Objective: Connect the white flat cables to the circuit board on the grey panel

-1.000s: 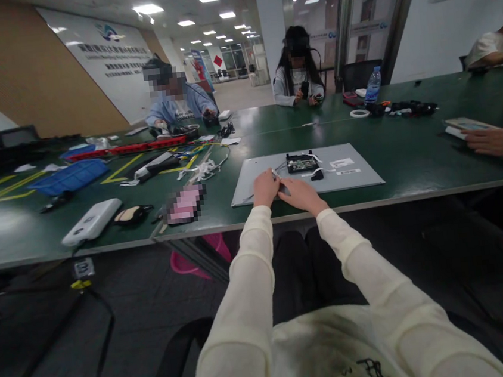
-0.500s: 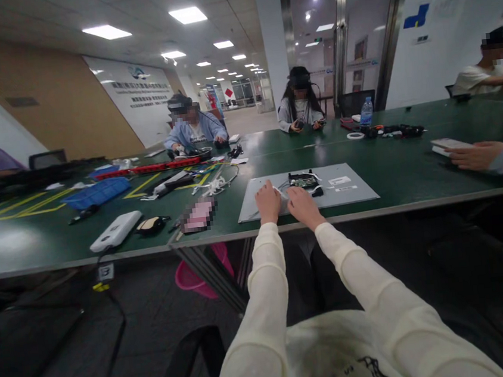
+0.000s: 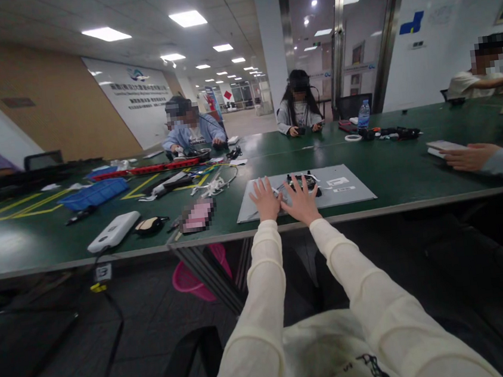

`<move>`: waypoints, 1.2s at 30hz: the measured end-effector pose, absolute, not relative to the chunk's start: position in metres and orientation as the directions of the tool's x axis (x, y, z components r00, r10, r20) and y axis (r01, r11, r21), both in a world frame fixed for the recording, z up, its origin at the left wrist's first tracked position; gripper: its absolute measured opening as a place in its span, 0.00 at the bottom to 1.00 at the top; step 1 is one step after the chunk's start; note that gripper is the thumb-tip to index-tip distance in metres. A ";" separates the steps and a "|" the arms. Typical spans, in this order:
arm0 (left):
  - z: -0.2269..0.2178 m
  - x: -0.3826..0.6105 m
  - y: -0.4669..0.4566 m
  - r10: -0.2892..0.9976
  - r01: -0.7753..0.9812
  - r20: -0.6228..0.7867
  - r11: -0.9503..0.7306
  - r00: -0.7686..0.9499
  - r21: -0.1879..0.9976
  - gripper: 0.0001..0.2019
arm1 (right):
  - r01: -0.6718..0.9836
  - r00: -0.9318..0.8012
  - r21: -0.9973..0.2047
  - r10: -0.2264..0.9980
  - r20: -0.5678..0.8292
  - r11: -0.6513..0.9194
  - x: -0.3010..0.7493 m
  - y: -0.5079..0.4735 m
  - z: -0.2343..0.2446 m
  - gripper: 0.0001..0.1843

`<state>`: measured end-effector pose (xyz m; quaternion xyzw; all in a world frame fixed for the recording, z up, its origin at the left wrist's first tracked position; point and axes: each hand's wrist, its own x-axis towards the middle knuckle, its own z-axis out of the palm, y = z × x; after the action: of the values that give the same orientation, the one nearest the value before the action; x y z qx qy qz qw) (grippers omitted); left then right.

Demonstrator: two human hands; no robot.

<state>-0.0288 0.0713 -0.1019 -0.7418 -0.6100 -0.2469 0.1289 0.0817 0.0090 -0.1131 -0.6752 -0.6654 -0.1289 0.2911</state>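
A flat grey panel (image 3: 349, 190) lies on the green table before me, with white labels on its right part. My left hand (image 3: 266, 200) is over the panel's left part, fingers spread and nothing held. Beside it, thumbs close together, my right hand (image 3: 301, 201) is spread as well, in front of a small circuit board (image 3: 309, 181) in a black mount. That hand partly hides the board. White wires (image 3: 325, 184) run out to the board's right. Whether the palms press on the panel I cannot tell.
Left of the panel lie a pink phone-like object (image 3: 198, 214), a black and beige item (image 3: 148, 225), a white power-bank-like device (image 3: 114, 231) and a blue tray (image 3: 94, 195). White cables (image 3: 215, 184) lie behind. A co-worker's hand (image 3: 470, 157) holds a white box at right.
Both hands have gone from curled fingers at the panel to spread, stretched fingers. The panel stays in place; the view has shifted slightly.
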 end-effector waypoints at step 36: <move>-0.067 -0.001 0.060 0.800 0.814 0.596 -0.394 0.075 0.427 0.34 | 0.754 0.388 -0.656 0.780 0.491 0.038 0.092 0.021 -0.095 0.41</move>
<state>-0.0015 0.0601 -0.0667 -0.7329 -0.5503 -0.3998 0.0088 0.0922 0.0208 -0.0955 -0.6933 -0.5529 0.0141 0.4619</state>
